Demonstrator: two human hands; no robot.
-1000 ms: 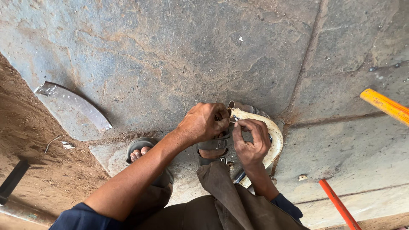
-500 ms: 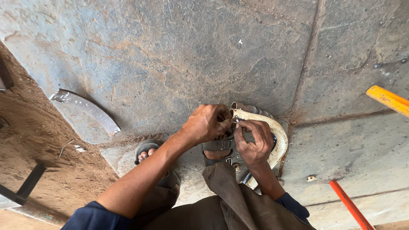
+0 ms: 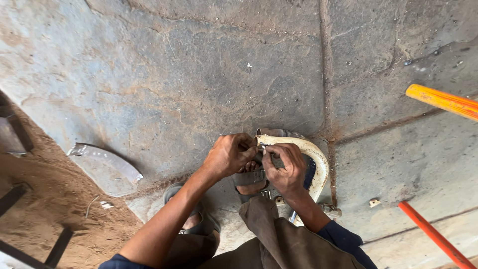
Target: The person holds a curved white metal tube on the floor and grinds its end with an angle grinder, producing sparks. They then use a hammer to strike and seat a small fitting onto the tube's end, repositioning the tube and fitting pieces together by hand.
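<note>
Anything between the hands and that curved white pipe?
Nothing visible. Both the left hand and right hand are already at the curved white pipe, fingers pinching a small metal piece at its upper end.

Over a stone-slab floor [image 3: 174,74], the left hand [image 3: 230,154] and the right hand [image 3: 286,168] meet at the upper end of a curved cream-white metal piece [image 3: 318,159], their fingers [image 3: 269,154] pinched around something too small to make out. Under the hands lie two sandalled feet [image 3: 191,219] and brown trousers [image 3: 279,239]. A curved grey metal scrap [image 3: 102,162] lies to the left beside sandy dirt [image 3: 45,209]; an orange bar [image 3: 443,101] and a red rod [image 3: 433,234] lie to the right.
</note>
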